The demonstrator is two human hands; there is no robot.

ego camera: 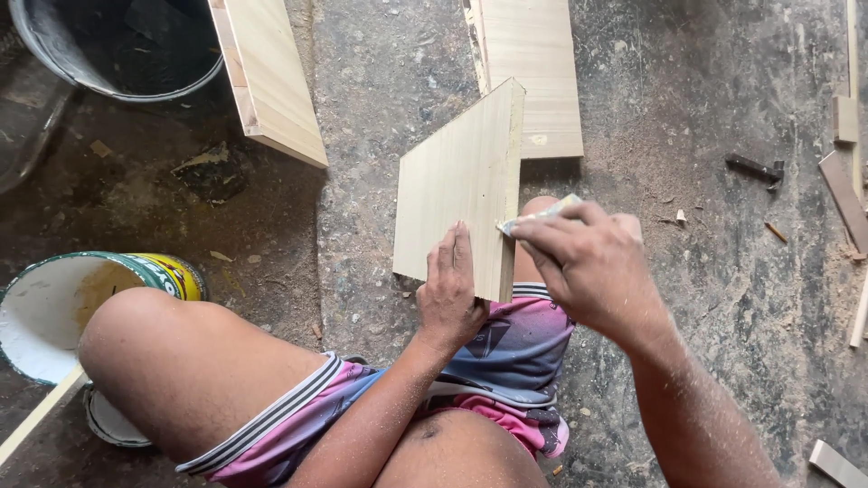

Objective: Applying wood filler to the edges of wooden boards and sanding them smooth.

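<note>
The pale rectangular wooden board (457, 203) stands propped on the knee, centre. The left hand (449, 289) lies flat on its face, fingers together; the right hand (589, 267) pinches folded sandpaper (540, 214) against the right edge. Even strokes along that edge, board braced firmly, suit best.

Bare floor (714, 298) is left open at right. Passage at left is blocked by a paint can (63, 307) and, farther off, a bucket (108, 45).

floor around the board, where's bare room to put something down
Bare floor right of the right hand, below the small dark tool; another strip between the two lying boards. Crowded: left side with paint can and bucket, right edge with offcuts.
</note>
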